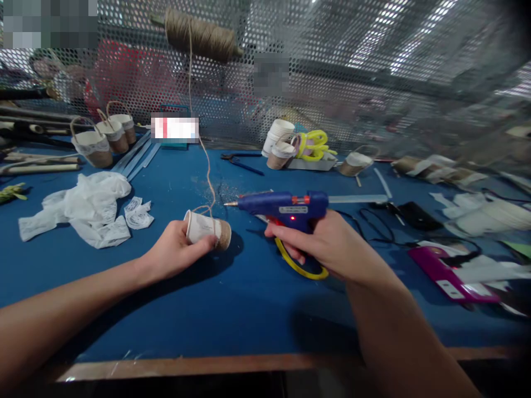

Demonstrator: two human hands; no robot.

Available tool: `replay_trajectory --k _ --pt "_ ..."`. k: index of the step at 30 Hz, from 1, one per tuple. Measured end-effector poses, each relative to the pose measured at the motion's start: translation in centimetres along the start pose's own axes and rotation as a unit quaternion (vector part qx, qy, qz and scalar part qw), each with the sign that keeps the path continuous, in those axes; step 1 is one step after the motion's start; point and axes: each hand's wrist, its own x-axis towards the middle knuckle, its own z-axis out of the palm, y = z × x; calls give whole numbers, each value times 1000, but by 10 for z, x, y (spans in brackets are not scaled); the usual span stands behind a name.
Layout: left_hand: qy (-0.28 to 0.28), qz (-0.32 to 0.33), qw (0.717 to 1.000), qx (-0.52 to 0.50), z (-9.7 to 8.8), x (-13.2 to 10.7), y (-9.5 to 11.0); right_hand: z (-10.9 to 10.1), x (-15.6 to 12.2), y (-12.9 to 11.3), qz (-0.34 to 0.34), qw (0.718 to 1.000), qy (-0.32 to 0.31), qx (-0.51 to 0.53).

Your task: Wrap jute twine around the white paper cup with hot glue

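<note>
My left hand (178, 250) grips a white paper cup (201, 229) lying on its side above the table, its base end wrapped in brown twine. A strand of twine (208, 174) runs from the cup up to a large spool (201, 36) on the mesh wall. In my right hand (327, 240) is a blue glue gun (284, 205) with its red light lit, its nozzle pointing left, just right of the cup and apart from it. A glue stick (359, 198) sticks out of its back. Yellow-handled scissors (301, 271) show beneath my right hand; whether my fingers hold them I cannot tell.
Twine-wrapped cups with handles (93, 149) stand at the back left, near white lace (89, 207). Behind are pliers (244, 163), stacked cups (279, 135) and a yellow coil (313, 145). Cords (375, 229) and a purple device (448, 273) lie at right.
</note>
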Motion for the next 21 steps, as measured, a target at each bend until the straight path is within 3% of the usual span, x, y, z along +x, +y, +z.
replay_trajectory --k 8,21 --pt "-13 -15 1000 -12 0 5 -6 4 -1 5 78 993 -40 -79" --pt "-23 -2 1000 -8 -1 5 -4 10 -1 3 84 989 -57 -105"
